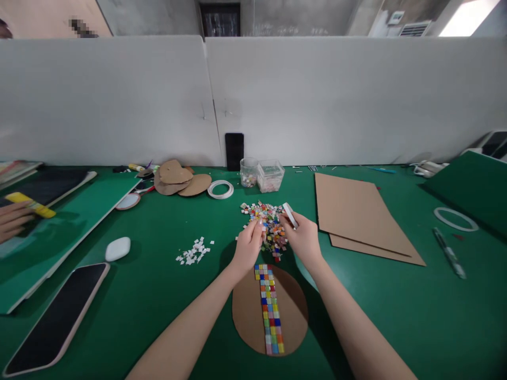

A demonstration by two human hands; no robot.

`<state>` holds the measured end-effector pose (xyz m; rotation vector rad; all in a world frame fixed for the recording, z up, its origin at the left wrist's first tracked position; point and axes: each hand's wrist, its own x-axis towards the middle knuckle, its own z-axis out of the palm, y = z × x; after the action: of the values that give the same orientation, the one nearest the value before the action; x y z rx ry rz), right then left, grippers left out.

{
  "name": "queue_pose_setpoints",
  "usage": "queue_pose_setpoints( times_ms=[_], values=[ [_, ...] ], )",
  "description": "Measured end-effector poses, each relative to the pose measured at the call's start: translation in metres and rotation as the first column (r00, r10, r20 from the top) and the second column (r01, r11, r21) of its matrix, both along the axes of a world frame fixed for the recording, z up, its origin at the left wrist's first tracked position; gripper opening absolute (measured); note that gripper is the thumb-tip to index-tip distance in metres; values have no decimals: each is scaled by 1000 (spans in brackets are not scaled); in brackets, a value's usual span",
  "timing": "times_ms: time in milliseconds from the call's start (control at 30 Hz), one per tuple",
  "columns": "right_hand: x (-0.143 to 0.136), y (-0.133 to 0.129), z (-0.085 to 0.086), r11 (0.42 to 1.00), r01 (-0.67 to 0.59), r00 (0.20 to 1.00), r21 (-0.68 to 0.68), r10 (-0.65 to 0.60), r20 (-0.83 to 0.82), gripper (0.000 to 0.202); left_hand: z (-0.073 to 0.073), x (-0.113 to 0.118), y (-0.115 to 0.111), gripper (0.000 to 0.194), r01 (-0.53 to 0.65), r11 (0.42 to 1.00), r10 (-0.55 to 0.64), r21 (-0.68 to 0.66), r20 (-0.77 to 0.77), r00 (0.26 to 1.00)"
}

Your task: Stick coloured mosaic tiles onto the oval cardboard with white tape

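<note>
My left hand (249, 244) is closed at the left edge of a pile of small coloured tiles (273, 235), with a small pale tile pinched at its fingertips. My right hand (301, 235) has its fingers wrapped round a narrow white strip-like tool (290, 215), over the pile's right side. Just below both hands lies a round cardboard piece (245, 316). Down its middle runs a band of coloured tiles (270, 311), wider at the top where it extends left. Small white tiles (195, 252) lie scattered to the left.
Two clear containers (270, 177) stand behind the pile, beside a black phone (234, 151). Cardboard sheets (352, 211) lie right; cardboard discs (196, 184) lie back left. A large phone (59, 316) and white case (118, 248) are left. Another person's hand (15, 219) holds a yellow tube.
</note>
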<state>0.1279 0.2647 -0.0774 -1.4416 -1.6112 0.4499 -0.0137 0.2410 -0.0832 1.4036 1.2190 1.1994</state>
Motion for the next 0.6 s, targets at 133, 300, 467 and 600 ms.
queue_pose_setpoints(
  times_ms=[133, 300, 467, 600],
  values=[
    [1, 0, 1, 999, -1, 994, -33, -3, -106, 21, 0, 1, 0, 37, 9, 1000, -9, -15, 11, 1000],
    [-2, -2, 7, 996, -19, 983, -87, 3, -182, 33, 3, 1, -1, 36, -6, 1000, 6, -11, 15, 1000],
    [-21, -14, 16, 894, -362, 834, -263, 186, -519, 45, 12, 3, -8, 32, -54, 996, 53, 70, 10, 999],
    [-34, -24, 20, 809, -537, 655, -237, 224, -722, 44, 17, 4, -14, 27, -29, 974, 61, 225, -135, 989]
  ],
)
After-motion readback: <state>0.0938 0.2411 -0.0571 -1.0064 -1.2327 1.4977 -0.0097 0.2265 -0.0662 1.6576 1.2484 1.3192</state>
